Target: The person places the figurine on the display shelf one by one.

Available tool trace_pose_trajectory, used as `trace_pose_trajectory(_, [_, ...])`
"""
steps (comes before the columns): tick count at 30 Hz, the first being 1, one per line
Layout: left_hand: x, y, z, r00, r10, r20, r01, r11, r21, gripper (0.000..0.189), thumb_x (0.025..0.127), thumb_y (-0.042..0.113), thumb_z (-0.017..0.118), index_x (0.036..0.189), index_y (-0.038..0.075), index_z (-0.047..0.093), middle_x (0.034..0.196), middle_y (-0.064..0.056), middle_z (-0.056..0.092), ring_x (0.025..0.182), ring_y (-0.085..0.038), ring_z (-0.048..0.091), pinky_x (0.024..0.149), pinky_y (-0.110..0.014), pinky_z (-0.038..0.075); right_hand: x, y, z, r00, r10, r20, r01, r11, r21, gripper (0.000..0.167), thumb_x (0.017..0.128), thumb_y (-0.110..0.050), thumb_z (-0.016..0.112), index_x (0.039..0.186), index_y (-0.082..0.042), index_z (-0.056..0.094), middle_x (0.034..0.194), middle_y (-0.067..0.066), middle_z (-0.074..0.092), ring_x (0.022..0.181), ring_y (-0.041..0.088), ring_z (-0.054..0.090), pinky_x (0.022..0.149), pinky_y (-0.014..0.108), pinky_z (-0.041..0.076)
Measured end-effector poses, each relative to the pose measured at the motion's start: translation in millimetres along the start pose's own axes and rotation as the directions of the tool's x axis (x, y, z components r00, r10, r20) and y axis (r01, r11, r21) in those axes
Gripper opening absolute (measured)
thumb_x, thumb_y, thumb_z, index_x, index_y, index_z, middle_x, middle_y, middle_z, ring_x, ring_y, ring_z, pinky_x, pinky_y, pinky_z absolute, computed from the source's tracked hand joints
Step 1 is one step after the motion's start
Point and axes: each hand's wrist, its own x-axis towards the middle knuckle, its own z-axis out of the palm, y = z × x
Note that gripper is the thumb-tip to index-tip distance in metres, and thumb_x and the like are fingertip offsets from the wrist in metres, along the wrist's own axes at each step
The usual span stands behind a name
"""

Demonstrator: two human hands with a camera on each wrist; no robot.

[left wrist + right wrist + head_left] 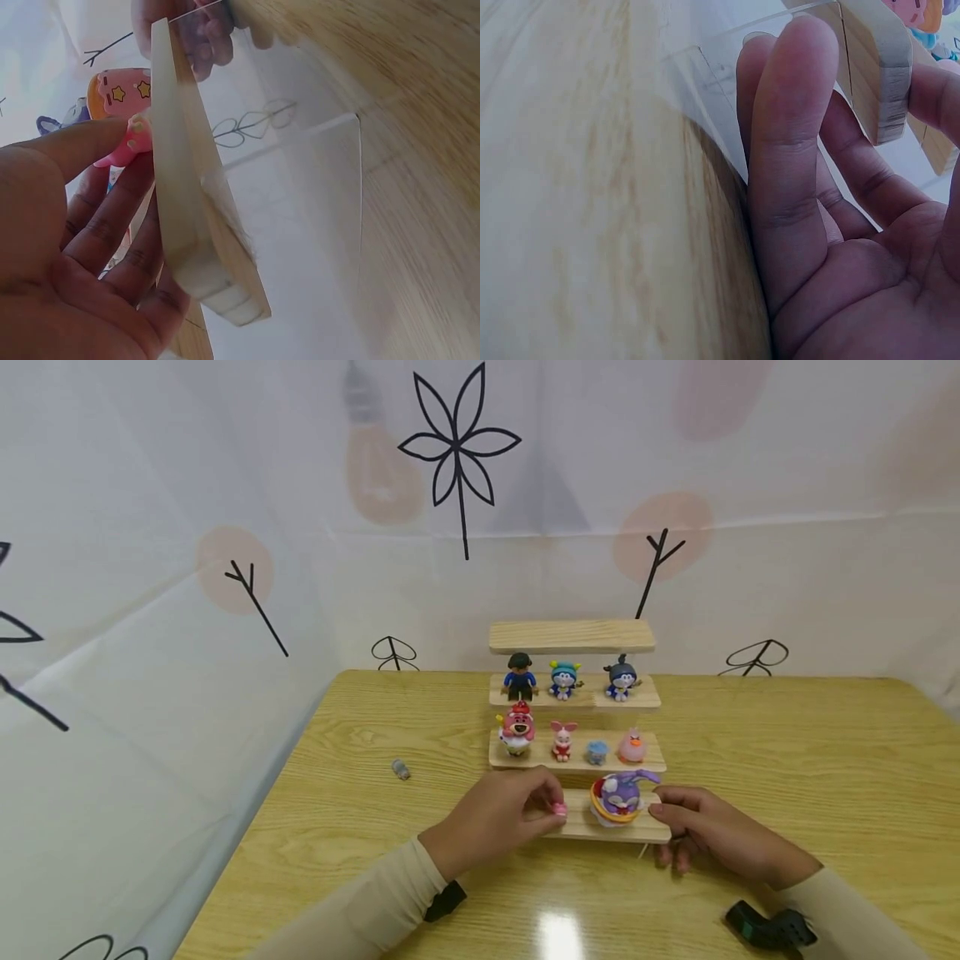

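In the head view, my left hand [517, 810] pinches a small pink figurine [559, 809] between thumb and fingertips, at the lowest board of a wooden tiered display shelf [581, 827]. The left wrist view shows this pink figurine [137, 135] against the board, its underside hidden. My right hand [705, 827] grips the right end of that lowest board, thumb at its edge and other fingers curled below. A purple rabbit figurine [621, 795] in an orange-rimmed cup sits on the board between the hands. Clear supports [300, 172] hold the board above the table.
Higher boards carry several figurines, including a pink bear [517, 731], a piglet [562, 743] and a dark-haired figure [519, 678]. The top board [572, 636] is bare. A small grey figurine [401, 769] lies on the wooden table [360, 718], left of the shelf.
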Motion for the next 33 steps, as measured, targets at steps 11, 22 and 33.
trace_pose_trajectory(11, [1.3, 5.1, 0.8, 1.000, 0.012, -0.008, -0.012, 0.997, 0.074, 0.011, 0.095, 0.033, 0.070, 0.099, 0.024, 0.064, 0.092, 0.016, 0.069, 0.084, 0.010, 0.060, 0.074, -0.007, 0.049, -0.1, 1.7, -0.2, 1.000, -0.014, 0.010, 0.013, 1.000, 0.009, 0.030, 0.112, -0.018, 0.030, 0.123, -0.002, 0.053, 0.093, 0.011, 0.073, 0.081, 0.016, 0.070, 0.067, 0.033, 0.062])
trace_pose_trajectory(22, [0.9, 5.0, 3.2, 0.999, 0.031, -0.028, -0.028, 0.994, 0.106, 0.012, 0.094, 0.033, 0.071, 0.098, 0.024, 0.064, 0.092, 0.016, 0.069, 0.083, 0.009, 0.060, 0.074, -0.008, 0.049, -0.4, 1.0, -1.0, 1.000, 0.009, 0.003, -0.009, 1.000, 0.001, 0.031, 0.112, -0.020, 0.031, 0.124, -0.003, 0.053, 0.094, 0.009, 0.072, 0.081, 0.015, 0.070, 0.067, 0.033, 0.062])
trace_pose_trajectory(33, [0.6, 5.0, 4.7, 0.998, 0.049, -0.041, -0.044, 0.993, 0.109, 0.012, 0.094, 0.031, 0.071, 0.098, 0.023, 0.063, 0.089, 0.015, 0.068, 0.081, 0.009, 0.058, 0.072, -0.007, 0.047, -0.1, -0.1, -0.5, 1.000, 0.008, 0.004, -0.008, 1.000, -0.003, 0.029, 0.112, -0.020, 0.031, 0.122, -0.003, 0.052, 0.094, 0.010, 0.073, 0.081, 0.015, 0.070, 0.067, 0.034, 0.062])
